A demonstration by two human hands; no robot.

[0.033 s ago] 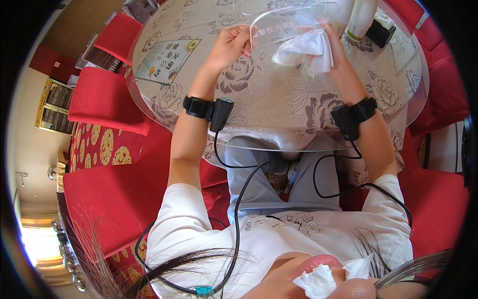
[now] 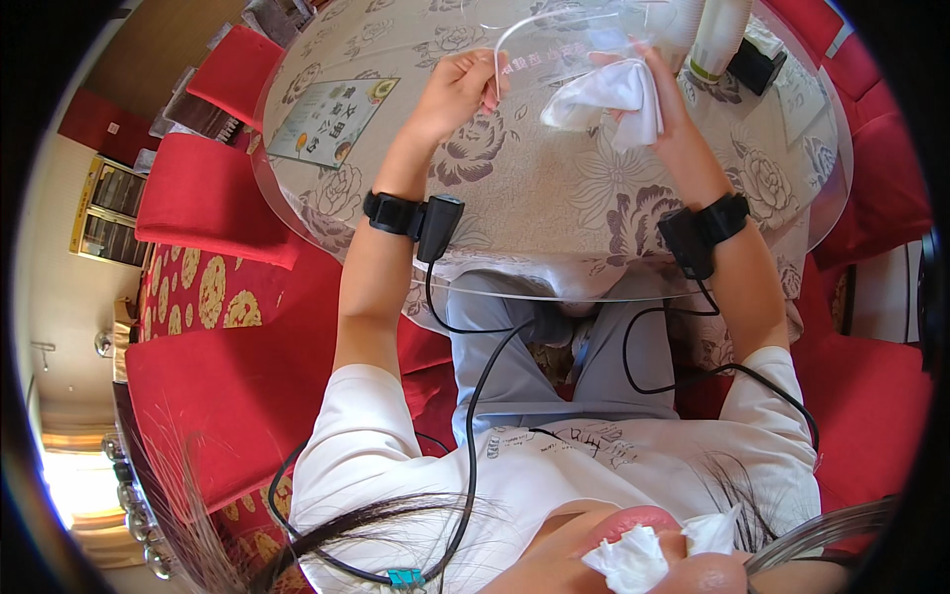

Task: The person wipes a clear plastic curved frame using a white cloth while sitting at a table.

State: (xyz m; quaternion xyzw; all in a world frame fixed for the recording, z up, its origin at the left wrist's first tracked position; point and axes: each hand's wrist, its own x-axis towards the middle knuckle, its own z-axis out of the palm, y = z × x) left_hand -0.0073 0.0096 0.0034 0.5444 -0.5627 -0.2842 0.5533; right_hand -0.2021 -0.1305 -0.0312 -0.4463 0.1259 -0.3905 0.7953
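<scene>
Above the flowered surface (image 2: 534, 213), my left hand (image 2: 470, 83) is clamped on the edge of a clear panel (image 2: 554, 57), my right hand (image 2: 661, 97) gripping a white cloth (image 2: 596, 97) near its other side.

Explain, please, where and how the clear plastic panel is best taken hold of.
Probably the thin left edge of the clear plastic panel, pinched from the left side. This edge curves outward there, and the left hand grips it near its lower end. The right side looks less convenient: the right hand with the white cloth is there.
</scene>
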